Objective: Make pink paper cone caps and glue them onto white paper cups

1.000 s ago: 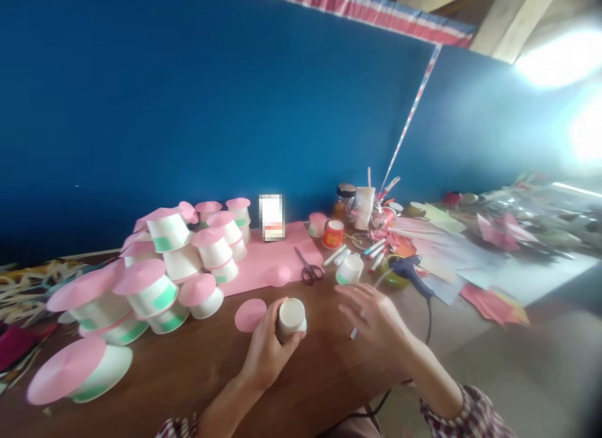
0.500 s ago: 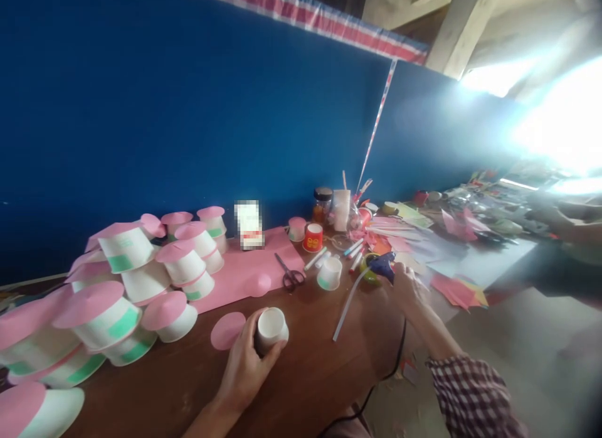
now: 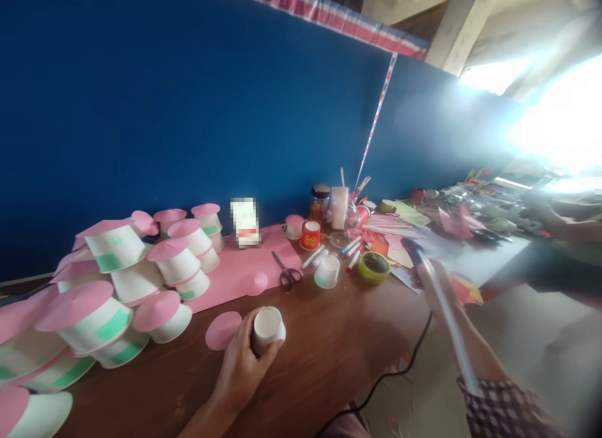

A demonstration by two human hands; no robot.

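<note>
My left hand (image 3: 242, 356) is wrapped round a small white paper cup (image 3: 268, 331), its open mouth turned up. A pink paper disc (image 3: 224, 331) lies just left of these fingers. Out to the right, my right hand (image 3: 435, 287) grips a dark blue glue gun (image 3: 412, 253), blurred by motion. From the gun a long whitish glue stick (image 3: 449, 328) trails back over the forearm. Near that hand a yellow-green tape roll (image 3: 374, 267) lies on the table. Between the hands stands a white cup with a green band (image 3: 327, 272).
Several white cups with pink paper tops (image 3: 87, 315) are stacked at left. Scissors (image 3: 286, 272) rest by a pink sheet (image 3: 230, 262). A red cup (image 3: 310, 236), markers (image 3: 350, 246) and a dark-lidded jar (image 3: 320, 202) stand or lie behind. A black cord (image 3: 397, 373) hangs over the table edge.
My right hand has lifted the glue gun off the tape roll and drawn it right, swinging the glue stick over my forearm. My left hand still holds the cup.
</note>
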